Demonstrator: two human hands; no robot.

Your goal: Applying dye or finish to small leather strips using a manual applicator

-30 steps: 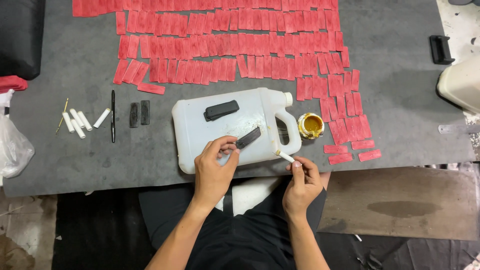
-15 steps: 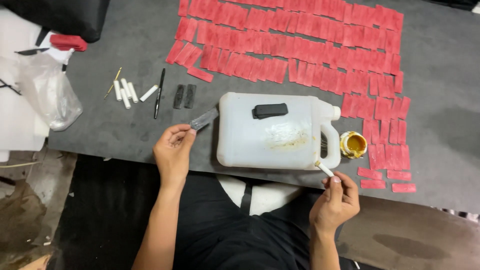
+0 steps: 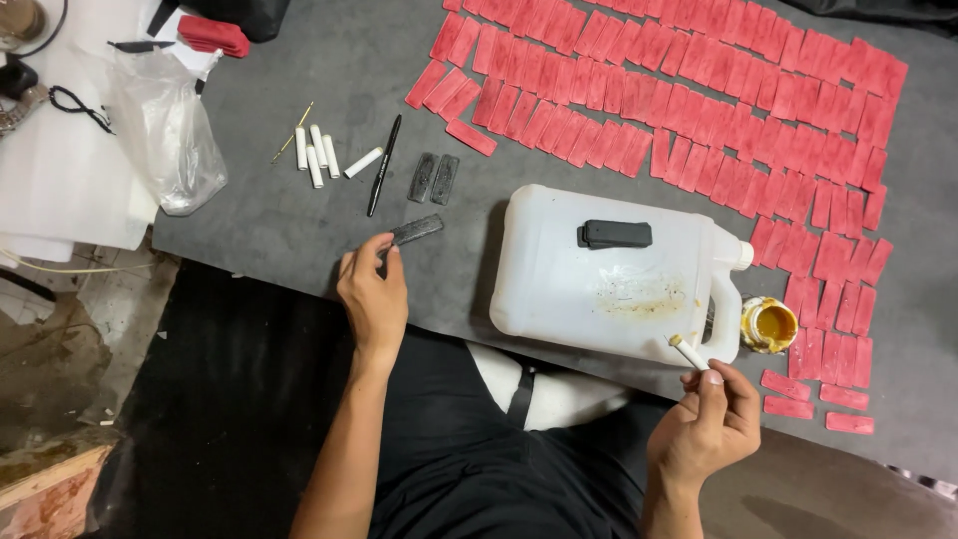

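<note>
Left hand (image 3: 373, 296), left of centre: fingertips pinched together on one end of a flat dark grey strip (image 3: 416, 230), strip angled up to the right and lying low over the grey table mat (image 3: 289, 225). Right hand (image 3: 705, 427), lower right: thumb and fingers closed around a short white stick (image 3: 689, 352), tip yellow-brown, pointing up-left at the lower edge of the white plastic jug.

White plastic jug (image 3: 617, 274) on its side at centre, handle to the right, yellowish smear on its upper face. Black rectangular block (image 3: 616, 235) resting on top. Small round open pot of yellow paste (image 3: 769, 324) just beside the jug's handle.

Two more dark flat strips (image 3: 433, 178) above the left hand, side by side. Black pen (image 3: 383, 165) just left of them. Four white sticks (image 3: 321, 155) further left. Clear crumpled plastic bag (image 3: 168, 130) at upper left. Rows of red rectangular strips (image 3: 699, 100) across upper right and down the right edge.
</note>
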